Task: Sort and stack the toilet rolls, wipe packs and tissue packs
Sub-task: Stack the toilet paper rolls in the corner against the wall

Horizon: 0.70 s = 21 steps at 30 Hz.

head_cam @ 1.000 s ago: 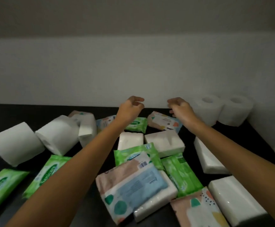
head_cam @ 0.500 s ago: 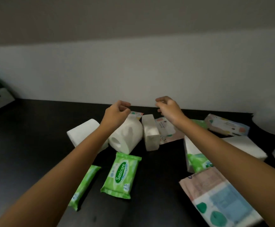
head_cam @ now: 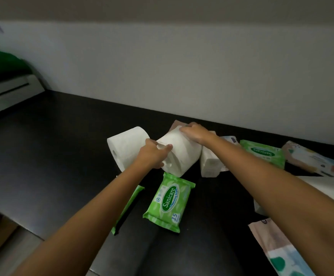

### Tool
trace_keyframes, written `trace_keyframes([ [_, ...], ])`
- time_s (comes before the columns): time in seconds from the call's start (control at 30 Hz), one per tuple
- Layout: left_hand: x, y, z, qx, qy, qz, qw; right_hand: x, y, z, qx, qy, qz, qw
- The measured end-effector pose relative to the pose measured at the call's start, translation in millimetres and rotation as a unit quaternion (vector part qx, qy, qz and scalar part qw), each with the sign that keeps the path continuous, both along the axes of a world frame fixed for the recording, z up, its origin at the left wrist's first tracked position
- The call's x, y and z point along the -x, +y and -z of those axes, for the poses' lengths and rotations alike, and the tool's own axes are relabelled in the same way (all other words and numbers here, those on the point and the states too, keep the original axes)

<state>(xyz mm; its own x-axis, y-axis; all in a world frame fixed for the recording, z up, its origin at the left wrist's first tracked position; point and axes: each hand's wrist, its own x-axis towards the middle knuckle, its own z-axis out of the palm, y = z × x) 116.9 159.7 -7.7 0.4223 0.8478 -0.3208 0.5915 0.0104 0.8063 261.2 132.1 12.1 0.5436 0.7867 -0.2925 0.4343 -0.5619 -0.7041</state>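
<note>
The black tabletop (head_cam: pixel 66 148) is strewn with unsorted goods, so sorting is judged barely begun. A toilet roll (head_cam: pixel 179 152), white, plump and lying on its side at the middle, is clamped end to end, probably so it can be lifted without unwinding: the left hand (head_cam: pixel 154 155) is closed on its near end, the right hand (head_cam: pixel 195 133) on its far end. A second roll (head_cam: pixel 127 145) lies touching it. A green Sanicare wipe pack (head_cam: pixel 169 202) lies flat just in front.

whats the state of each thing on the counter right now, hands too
left hand: gripping near end of held toilet roll
right hand: gripping its far end
held toilet roll: on its side
second toilet roll: on its side, untouched
Sanicare wipe pack: flat, label up
white tissue pack: on edge
</note>
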Motion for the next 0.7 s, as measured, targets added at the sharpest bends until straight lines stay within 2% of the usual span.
trace_keyframes([
  [0.13, -7, -5, 8, 0.035, -0.072, -0.035, 0.996, 5, 7, 7, 0.009, -0.019, 0.004, 1.0],
  [0.27, -9, -5, 9, 0.028, -0.094, -0.044, 0.994, 4, 5, 7, -0.016, -0.016, 0.009, 1.0],
  [0.4, -10, -2, -3, 0.049, -0.157, -0.052, 0.985, -1, 0, -9, -0.084, -0.002, 0.031, 0.996],
  [0.53, -21, 0, -31, 0.032, -0.231, -0.054, 0.971, -11, -12, -43, -0.179, 0.005, 0.074, 0.981],
  [0.7, -48, -13, -67, 0.039, -0.296, -0.005, 0.954, -36, -45, -85, -0.268, 0.01, 0.11, 0.957],
])
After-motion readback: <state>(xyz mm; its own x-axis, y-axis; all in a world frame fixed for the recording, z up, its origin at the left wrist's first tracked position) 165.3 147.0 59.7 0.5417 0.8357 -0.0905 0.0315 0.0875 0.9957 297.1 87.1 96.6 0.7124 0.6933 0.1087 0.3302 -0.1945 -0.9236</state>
